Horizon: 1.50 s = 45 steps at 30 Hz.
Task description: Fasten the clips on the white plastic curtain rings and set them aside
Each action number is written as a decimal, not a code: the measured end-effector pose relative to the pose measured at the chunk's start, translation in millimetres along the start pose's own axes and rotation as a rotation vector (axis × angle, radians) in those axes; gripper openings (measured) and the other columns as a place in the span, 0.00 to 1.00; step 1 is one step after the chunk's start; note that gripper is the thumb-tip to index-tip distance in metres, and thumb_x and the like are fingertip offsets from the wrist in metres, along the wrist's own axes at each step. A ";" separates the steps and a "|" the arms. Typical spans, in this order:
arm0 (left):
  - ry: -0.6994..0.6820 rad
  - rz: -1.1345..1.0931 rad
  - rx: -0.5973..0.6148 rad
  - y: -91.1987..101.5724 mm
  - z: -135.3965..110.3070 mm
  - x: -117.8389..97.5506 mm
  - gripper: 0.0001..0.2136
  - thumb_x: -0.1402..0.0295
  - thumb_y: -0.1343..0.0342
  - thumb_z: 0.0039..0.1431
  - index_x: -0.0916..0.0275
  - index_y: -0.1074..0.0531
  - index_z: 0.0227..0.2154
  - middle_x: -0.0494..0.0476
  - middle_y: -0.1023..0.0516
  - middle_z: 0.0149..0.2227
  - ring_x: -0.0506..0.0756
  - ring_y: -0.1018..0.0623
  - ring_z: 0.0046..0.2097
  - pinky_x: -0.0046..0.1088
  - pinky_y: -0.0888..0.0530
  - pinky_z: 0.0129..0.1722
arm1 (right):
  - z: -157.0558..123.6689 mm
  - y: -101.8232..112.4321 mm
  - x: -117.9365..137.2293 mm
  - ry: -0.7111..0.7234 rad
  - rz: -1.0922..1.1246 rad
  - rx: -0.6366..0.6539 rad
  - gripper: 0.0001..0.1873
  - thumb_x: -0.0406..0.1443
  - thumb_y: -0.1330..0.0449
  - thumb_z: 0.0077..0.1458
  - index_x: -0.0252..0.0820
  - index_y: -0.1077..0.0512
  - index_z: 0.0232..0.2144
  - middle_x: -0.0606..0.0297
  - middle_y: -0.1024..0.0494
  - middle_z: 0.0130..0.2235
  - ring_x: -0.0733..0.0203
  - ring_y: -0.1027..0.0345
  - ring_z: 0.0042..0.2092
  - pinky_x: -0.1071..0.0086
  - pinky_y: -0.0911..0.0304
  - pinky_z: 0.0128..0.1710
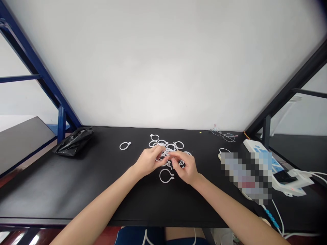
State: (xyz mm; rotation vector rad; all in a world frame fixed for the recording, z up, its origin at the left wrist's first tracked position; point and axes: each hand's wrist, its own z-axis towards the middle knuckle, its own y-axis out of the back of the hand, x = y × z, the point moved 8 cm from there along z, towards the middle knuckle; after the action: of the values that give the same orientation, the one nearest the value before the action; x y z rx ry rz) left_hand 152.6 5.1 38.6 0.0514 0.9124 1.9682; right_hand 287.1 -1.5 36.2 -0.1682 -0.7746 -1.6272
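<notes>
A pile of several white plastic rings (171, 147) lies in the middle of the black table (76, 190). My left hand (149, 160) and my right hand (186, 166) meet just in front of the pile, both with fingers pinched on one white ring (166, 156) held between them. Another white ring (166, 176) lies flat on the table just below my hands. A single ring (125, 145) lies apart to the left.
A crumpled black bag (74, 141) sits at the table's left rear. Eyeglasses (223, 135) lie at the back right. A white power strip (274, 168) with cables and a blurred object occupy the right side. A white wall stands behind the table.
</notes>
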 end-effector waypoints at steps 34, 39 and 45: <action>-0.107 0.067 -0.046 7.6 3.4 -12.6 0.11 0.62 0.51 0.66 0.64 0.29 0.39 0.49 0.28 0.24 0.45 0.30 0.22 0.18 0.32 0.23 | -0.1 -2.8 -1.7 -0.001 -0.056 -0.002 0.07 0.33 0.42 0.60 0.42 0.26 0.40 0.64 0.22 0.30 0.68 0.34 0.23 0.72 0.33 0.24; -0.106 0.069 -0.038 6.0 2.6 -11.4 0.10 0.63 0.50 0.65 0.64 0.28 0.39 0.50 0.29 0.24 0.45 0.30 0.22 0.19 0.32 0.23 | -1.7 -4.6 -4.2 -0.002 -0.034 0.024 0.07 0.32 0.42 0.60 0.42 0.26 0.41 0.64 0.22 0.31 0.68 0.33 0.23 0.72 0.34 0.24; -0.111 0.064 -0.056 6.5 2.4 -12.1 0.11 0.63 0.51 0.65 0.64 0.28 0.40 0.50 0.28 0.24 0.45 0.30 0.22 0.19 0.32 0.24 | -1.0 -3.8 -3.8 -0.011 -0.032 0.023 0.08 0.33 0.44 0.61 0.42 0.26 0.41 0.65 0.23 0.30 0.68 0.33 0.23 0.73 0.34 0.23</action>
State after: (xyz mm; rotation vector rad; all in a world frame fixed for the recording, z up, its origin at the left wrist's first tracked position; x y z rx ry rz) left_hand 155.6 -4.6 48.1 0.1579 0.7921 2.0282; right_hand 284.8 1.2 32.0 -0.1491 -0.8071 -1.6482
